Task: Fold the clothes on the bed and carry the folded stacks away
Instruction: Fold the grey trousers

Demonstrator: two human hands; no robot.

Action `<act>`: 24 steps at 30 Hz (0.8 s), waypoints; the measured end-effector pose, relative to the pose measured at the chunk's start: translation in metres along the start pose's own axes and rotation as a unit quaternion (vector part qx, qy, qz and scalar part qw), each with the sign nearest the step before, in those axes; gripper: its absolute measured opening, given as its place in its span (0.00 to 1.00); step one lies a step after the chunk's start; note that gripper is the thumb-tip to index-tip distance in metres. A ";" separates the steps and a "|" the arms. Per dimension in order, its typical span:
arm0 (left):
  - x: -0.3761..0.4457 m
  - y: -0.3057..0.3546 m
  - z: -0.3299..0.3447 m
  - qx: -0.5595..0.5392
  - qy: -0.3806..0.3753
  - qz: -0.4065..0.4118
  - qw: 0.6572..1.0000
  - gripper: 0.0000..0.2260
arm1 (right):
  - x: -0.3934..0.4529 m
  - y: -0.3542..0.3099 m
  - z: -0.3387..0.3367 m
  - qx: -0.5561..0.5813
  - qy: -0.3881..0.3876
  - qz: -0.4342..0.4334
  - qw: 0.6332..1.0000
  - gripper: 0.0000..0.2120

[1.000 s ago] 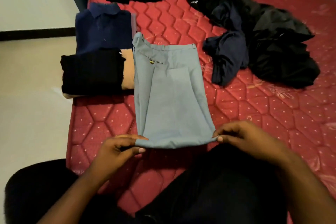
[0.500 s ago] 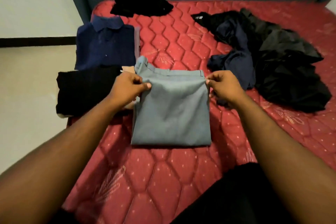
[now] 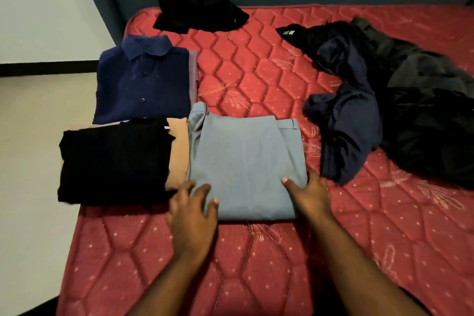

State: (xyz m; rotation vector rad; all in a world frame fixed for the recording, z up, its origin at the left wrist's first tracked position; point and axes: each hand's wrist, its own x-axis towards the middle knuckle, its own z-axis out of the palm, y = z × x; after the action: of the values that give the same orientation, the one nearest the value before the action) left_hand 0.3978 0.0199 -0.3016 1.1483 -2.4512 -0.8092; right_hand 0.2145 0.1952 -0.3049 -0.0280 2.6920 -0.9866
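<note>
i'm seeing the red bed [image 3: 256, 79] carrying an unfolded dark pile [image 3: 400, 100] lying far right. the folded grey trousers [image 3: 243, 161] are sitting beside a black stack [image 3: 112, 161]. my left hand [image 3: 191, 210] and right hand [image 3: 309, 195] are pressing flat, fingers spread, on the trousers' near corners.

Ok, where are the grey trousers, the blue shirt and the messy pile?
grey trousers [image 3: 246, 161]: head view, middle of the folded top panel.
blue shirt [image 3: 143, 84]: head view, chest by the buttons.
messy pile [image 3: 420, 120]: head view, dark cloth in its middle.
</note>
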 end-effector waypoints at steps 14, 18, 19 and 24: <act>-0.052 0.023 0.000 -0.416 -0.193 -0.315 0.831 0.17 | -0.017 0.081 -0.095 0.039 -0.180 0.047 0.982 0.22; -0.025 0.044 0.009 -0.457 -0.190 -0.358 0.792 0.18 | -0.020 0.051 -0.092 0.197 -0.169 0.029 0.965 0.12; -0.020 0.049 0.009 -0.451 -0.209 -0.354 0.792 0.16 | -0.019 0.045 -0.086 0.207 -0.180 0.024 0.961 0.11; -0.002 0.066 0.010 -0.468 -0.215 -0.309 0.799 0.16 | -0.012 0.041 -0.075 0.204 -0.137 0.003 0.969 0.13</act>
State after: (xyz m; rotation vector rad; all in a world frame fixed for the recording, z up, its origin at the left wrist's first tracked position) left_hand 0.3543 0.0591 -0.2693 1.3808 -1.4135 -2.3330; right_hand 0.2099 0.2748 -0.2734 -0.0682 2.2002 -1.4018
